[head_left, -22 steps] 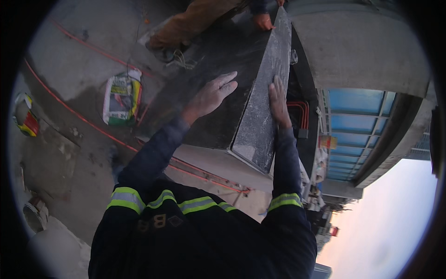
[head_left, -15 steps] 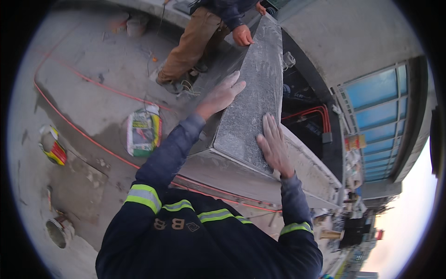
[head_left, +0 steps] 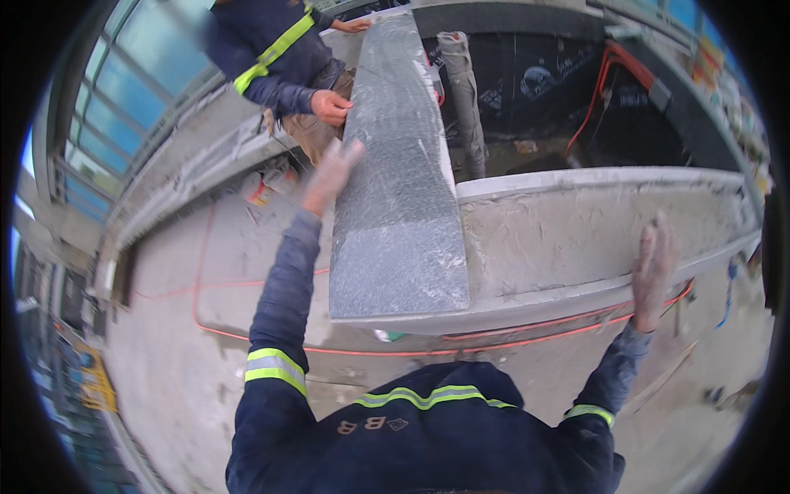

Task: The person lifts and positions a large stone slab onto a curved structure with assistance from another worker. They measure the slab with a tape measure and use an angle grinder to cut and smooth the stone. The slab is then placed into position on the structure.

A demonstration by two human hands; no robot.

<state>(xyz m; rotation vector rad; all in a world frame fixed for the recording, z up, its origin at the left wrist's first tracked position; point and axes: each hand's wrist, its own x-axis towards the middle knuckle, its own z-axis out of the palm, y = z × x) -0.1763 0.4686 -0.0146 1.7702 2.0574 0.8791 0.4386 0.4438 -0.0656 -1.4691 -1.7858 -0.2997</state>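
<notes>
A long grey stone slab [head_left: 393, 189] lies on top of a low wall and runs away from me; its near end is paler and dusty. My left hand [head_left: 331, 177], dusty and blurred, is at the slab's left edge with fingers stretched out; whether it touches cannot be told. To the right, my right hand [head_left: 655, 267] is held over the wall's near edge, fingers extended, holding nothing. Beside the slab, a bed of grey mortar [head_left: 568, 235] covers the wall top. A co-worker's hand [head_left: 331, 107] is at the slab's far left edge, another [head_left: 354, 26] at its far end.
The co-worker [head_left: 280, 62] stands at the far left. Beyond the mortar is a black-lined recess [head_left: 527, 99] with an upright wrapped pipe [head_left: 463, 99] and red conduits [head_left: 597, 95]. A red hose [head_left: 387, 353] crosses the floor along the wall's foot.
My right hand has left the slab's near end and moved right, over the wall's edge. My left hand remains near the slab's left edge. The view has turned, showing more mortar.
</notes>
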